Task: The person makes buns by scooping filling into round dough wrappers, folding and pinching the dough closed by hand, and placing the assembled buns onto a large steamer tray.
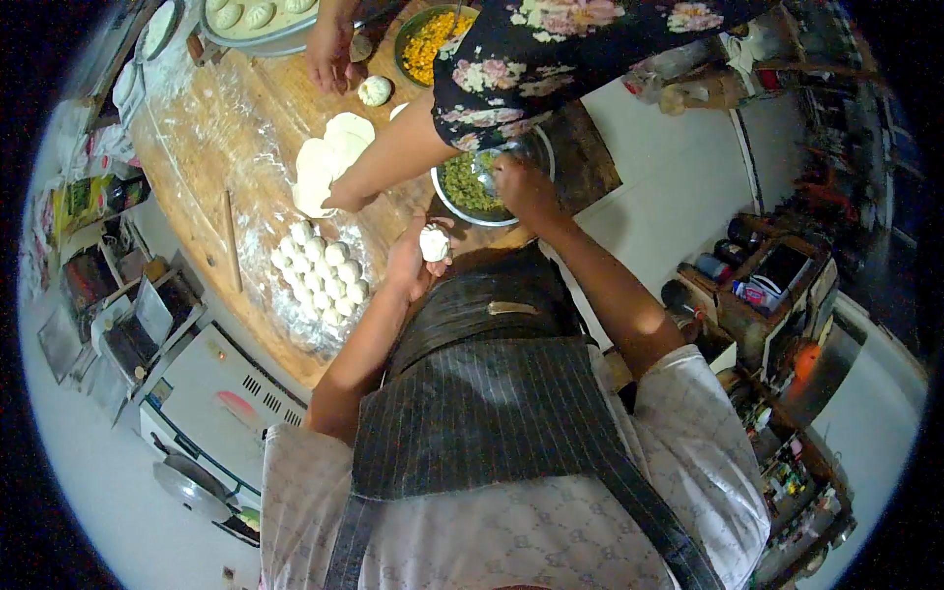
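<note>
My left hand [413,265] is closed around a small white dough bun [434,244] with a gathered-looking top, near the table edge in front of my apron. My right hand [526,192] reaches over a metal bowl [470,220] of chopped green filling [464,185]. Its fingers grip what looks like a metal spoon [484,177], whose tip is in the filling. A co-worker's hand [344,200] touches the flat dough wrappers [320,169] to the left. Their other hand [329,67] is beside a filled bun [375,90].
Several dough balls [320,275] lie on the floured wooden table [187,147], with a rolling pin [232,241] beside them. At the back are a pan of shaped buns [258,44] and a bowl of yellow filling [433,44]. The co-worker's floral sleeve [551,59] crosses from the upper right.
</note>
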Demonstrator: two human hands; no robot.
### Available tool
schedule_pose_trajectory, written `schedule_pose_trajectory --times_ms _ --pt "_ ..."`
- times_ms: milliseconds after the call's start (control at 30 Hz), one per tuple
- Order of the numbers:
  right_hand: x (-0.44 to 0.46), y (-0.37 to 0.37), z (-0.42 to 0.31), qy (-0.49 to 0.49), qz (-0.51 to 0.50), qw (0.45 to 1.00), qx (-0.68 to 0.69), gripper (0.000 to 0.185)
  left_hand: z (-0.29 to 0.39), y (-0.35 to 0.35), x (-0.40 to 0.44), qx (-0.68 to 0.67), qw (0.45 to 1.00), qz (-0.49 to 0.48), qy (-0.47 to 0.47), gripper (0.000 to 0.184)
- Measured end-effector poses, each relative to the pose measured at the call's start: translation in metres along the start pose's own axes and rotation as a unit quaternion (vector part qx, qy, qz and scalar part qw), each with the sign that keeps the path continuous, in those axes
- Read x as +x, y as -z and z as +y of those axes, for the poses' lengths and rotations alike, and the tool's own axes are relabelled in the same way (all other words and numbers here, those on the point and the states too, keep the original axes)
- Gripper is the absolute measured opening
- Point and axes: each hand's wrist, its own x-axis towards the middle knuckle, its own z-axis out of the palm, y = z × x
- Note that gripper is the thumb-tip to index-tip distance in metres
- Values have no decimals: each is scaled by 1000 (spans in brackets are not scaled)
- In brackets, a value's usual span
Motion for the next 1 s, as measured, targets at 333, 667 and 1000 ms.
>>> schedule_pose_trajectory --times_ms 333,667,1000 --pt "30 -54 54 81 180 979 -47 42 6 -12 -7 24 1000 5 -19 50" --pt "-8 9 26 41 25 998 -40 22 18 -36 -13 -1 998 -18 -59 50" --pt "-55 41 -103 -59 -35 977 203 16 9 -39 -14 23 990 -7 -139 41"
